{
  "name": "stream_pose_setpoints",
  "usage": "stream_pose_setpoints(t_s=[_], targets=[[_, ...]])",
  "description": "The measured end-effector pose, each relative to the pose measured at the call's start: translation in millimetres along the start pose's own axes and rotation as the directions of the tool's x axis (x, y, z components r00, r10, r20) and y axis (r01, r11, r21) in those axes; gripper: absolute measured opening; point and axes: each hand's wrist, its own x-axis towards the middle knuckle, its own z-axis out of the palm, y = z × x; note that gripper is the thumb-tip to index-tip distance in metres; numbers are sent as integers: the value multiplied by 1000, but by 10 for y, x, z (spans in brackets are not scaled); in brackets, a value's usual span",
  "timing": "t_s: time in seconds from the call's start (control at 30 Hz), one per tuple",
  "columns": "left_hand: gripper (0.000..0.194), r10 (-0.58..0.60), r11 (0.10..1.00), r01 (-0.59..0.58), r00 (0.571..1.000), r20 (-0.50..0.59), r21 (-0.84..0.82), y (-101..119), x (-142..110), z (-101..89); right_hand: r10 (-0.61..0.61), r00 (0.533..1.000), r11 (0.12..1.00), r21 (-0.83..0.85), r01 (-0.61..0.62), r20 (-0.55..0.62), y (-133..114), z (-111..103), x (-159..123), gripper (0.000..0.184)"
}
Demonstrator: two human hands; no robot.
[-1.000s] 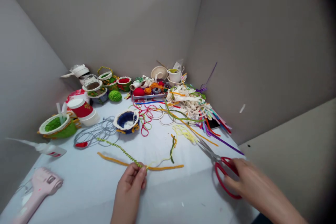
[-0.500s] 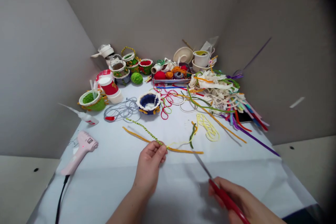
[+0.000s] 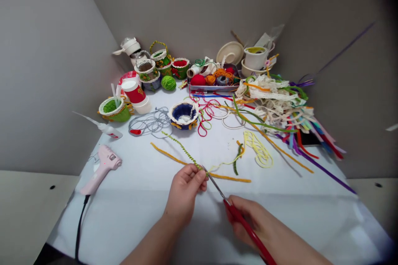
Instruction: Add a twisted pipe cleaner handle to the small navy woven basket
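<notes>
Between thumb and fingers, my left hand (image 3: 186,188) pinches one end of a green pipe cleaner wound with yellow yarn (image 3: 183,147). My right hand (image 3: 248,217) grips red-handled scissors (image 3: 245,224), whose metal tips reach the pinched end beside my left thumb. Pale yellow yarn (image 3: 228,163) trails from that end toward a loose yellow coil (image 3: 258,149). An orange pipe cleaner (image 3: 231,178) lies across the table just beyond my left fingers. A short dark green piece (image 3: 235,166) lies to the right. Whether the blades touch the yarn, I cannot tell.
A pink glue gun (image 3: 101,169) and a glue bottle (image 3: 108,130) lie at left. A blue lace-rimmed basket (image 3: 183,116) stands mid-table, near tangled grey cord (image 3: 149,124). Behind are small baskets (image 3: 145,70) and a yarn tray (image 3: 214,88). Lace and pipe cleaners (image 3: 276,103) heap at right.
The scissors in my right hand have moved left and up, bringing their tips to my left fingertips. My left hand keeps its pinch. The whole view has shifted slightly.
</notes>
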Motion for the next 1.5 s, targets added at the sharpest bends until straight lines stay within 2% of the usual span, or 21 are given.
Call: stream_pose_setpoints(t_s=[0.23, 0.5, 0.83, 1.0, 1.2, 1.33, 1.5], targets=[[25, -33, 998, 32, 999, 21, 55, -37, 41, -44, 38, 998, 997, -69, -41, -46, 66, 5, 64, 17], [28, -81, 994, 78, 996, 33, 72, 10, 31, -19, 19, 999, 993, -118, -24, -36, 50, -16, 21, 16], [26, -70, 994, 60, 992, 102, 92, 15, 5, -33, 76, 996, 962, -260, -87, -52, 28, 65, 41, 22], [27, -55, 990, 42, 994, 97, 132, 28, -5, -12, 22, 1000, 982, -185, -22, -3, 21, 81, 8, 11], [29, -55, 980, 34, 993, 102, 196, 58, -14, -4, -23, 1000, 983, -184, 25, 8, -8, 70, 0, 10], [30, -58, 977, 35, 993, 104, 209, 70, -13, -12, 18, 1000, 982, -188, -14, 19, -41, 73, 17, 9], [29, -64, 980, 42, 992, 109, 194, 59, -12, -2, 111, 994, 954, -278, -112, -19, -75, 128, 53, 15]])
